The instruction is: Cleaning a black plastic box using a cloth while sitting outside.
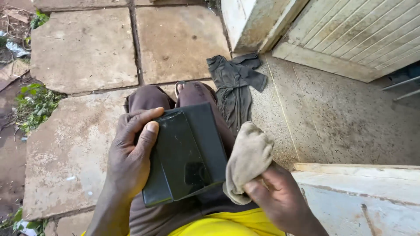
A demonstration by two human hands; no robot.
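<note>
Black box point(186, 155) in left hand point(129, 161), cloth point(247, 159) in right hand point(280, 199)

Two hands are counted: one left hand point(129, 157) and one right hand point(280, 199). One black flat box point(186, 155) is seen, taken here as the landmark, and one beige cloth point(247, 159) is counted just to the right of it. One dark garment point(236, 85) is counted on the ground above and to the right of the box. Two knees in brown trousers point(148, 98) are counted just above the box, and one sandalled foot point(181, 86) is made out beyond them. At least four stone paving slabs point(83, 48) are counted above and to the left of the box. One wooden door point(358, 35) is counted far up to its right.
</note>
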